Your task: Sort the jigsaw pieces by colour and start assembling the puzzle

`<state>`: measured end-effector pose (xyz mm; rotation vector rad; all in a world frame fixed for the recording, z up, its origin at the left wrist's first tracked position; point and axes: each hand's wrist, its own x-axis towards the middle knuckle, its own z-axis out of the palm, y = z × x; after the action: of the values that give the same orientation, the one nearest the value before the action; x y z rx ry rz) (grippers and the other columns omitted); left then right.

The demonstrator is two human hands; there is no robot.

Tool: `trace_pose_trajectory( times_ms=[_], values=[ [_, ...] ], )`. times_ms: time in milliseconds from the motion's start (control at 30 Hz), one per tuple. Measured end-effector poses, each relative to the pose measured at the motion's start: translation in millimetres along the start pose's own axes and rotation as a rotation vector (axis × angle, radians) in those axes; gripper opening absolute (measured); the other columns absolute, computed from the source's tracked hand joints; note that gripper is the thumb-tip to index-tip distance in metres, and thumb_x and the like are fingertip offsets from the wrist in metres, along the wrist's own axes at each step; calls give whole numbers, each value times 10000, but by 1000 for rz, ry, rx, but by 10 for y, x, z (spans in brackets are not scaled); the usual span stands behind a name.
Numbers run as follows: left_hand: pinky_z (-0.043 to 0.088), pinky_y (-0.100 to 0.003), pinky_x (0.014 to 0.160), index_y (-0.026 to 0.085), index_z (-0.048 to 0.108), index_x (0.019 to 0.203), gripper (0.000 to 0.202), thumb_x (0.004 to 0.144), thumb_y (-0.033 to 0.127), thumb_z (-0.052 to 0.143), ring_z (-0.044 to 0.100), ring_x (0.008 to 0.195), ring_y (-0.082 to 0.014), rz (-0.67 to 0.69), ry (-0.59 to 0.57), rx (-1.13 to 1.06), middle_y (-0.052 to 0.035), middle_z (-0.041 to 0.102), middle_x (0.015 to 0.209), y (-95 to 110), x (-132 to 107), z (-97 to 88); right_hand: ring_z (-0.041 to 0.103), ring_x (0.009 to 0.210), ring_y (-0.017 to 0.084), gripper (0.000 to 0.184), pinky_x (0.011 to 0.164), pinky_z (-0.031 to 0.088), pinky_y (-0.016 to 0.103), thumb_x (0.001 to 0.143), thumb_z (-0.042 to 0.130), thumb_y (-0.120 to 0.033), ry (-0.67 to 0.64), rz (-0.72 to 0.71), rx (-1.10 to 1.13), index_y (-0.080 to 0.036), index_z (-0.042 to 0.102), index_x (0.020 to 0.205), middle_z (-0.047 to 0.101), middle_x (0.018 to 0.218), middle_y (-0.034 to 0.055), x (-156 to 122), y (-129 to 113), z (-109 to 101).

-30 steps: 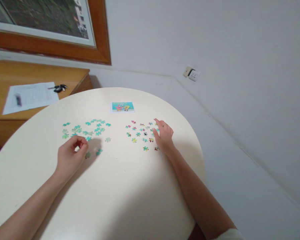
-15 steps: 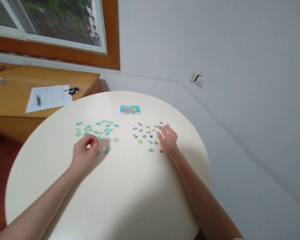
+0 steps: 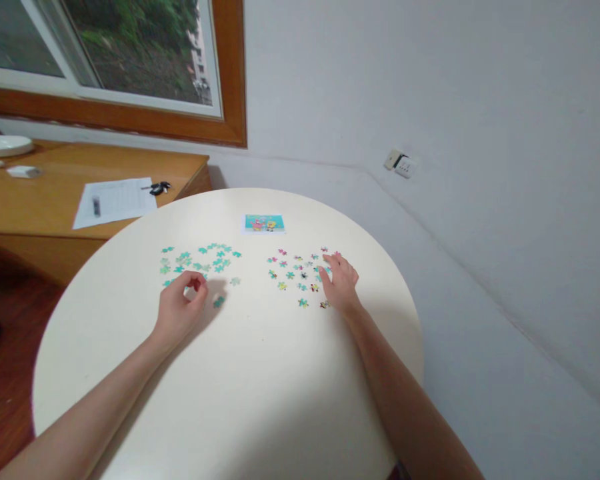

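My left hand (image 3: 181, 308) hovers just over the table beside the left group of teal jigsaw puzzle pieces (image 3: 219, 265). Its thumb and fingers are curled into a pinch, and whatever may be between the tips is hidden. A single teal piece (image 3: 219, 302) lies to the right of that hand. My right hand (image 3: 341, 285) is at the right edge of a second group of mixed-colour puzzle pieces (image 3: 291, 275). Its fingers are apart and reach over a few pieces, partly covering them. Behind both groups lies a small picture card (image 3: 264, 224) with cartoon figures on teal.
The pieces lie on a round white table (image 3: 250, 393). At the back left stands a wooden desk (image 3: 130, 160) with a printed sheet (image 3: 114, 202), keys (image 3: 159, 189) and a white box-like item (image 3: 24, 171). A wall with a socket (image 3: 405, 167) rises behind the table's right side.
The view has shifted slightly, so the scene sits a little further right and lower. My left hand stays pinched near the teal pieces; my right hand remains over the right group with little movement.
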<state>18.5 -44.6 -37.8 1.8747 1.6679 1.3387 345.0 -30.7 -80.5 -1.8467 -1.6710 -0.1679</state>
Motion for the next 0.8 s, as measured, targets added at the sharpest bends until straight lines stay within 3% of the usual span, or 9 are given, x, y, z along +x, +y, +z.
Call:
trace_pose_trajectory(
  times_ms=[100, 300, 633, 800],
  values=[
    [450, -267, 608, 203, 558, 724, 150, 733, 315, 458, 582, 701, -174, 118, -64, 89, -18, 618, 698, 39, -14, 26, 449, 1226, 249, 373, 1041, 299, 448, 928, 383, -368, -21, -1, 11, -246, 548, 1240, 538, 1288, 108, -1, -19, -16],
    [480, -337, 749, 174, 619, 894, 234, 807, 280, 429, 603, 747, -197, 341, -299, 255, -78, 655, 856, 137, 43, 162, 437, 1239, 256, 388, 1032, 306, 453, 928, 382, -363, -38, 3, 12, -244, 526, 1268, 519, 1305, 113, 49, -29, -83],
    [474, -362, 862, 132, 653, 1037, 297, 821, 288, 522, 630, 918, -255, 227, -501, 407, -133, 648, 1041, 412, 327, 768, 445, 1229, 257, 384, 1034, 303, 454, 925, 387, -347, -30, 14, 61, -237, 516, 1270, 521, 1293, 113, 61, -49, -137],
    [465, -331, 848, 97, 653, 1061, 317, 811, 263, 551, 636, 916, -258, 102, -582, 449, -176, 625, 1110, 524, 369, 953, 437, 1236, 260, 387, 1032, 303, 453, 915, 398, -351, -23, 12, 87, -219, 525, 1257, 517, 1300, 125, 50, -52, -106]
  ],
)
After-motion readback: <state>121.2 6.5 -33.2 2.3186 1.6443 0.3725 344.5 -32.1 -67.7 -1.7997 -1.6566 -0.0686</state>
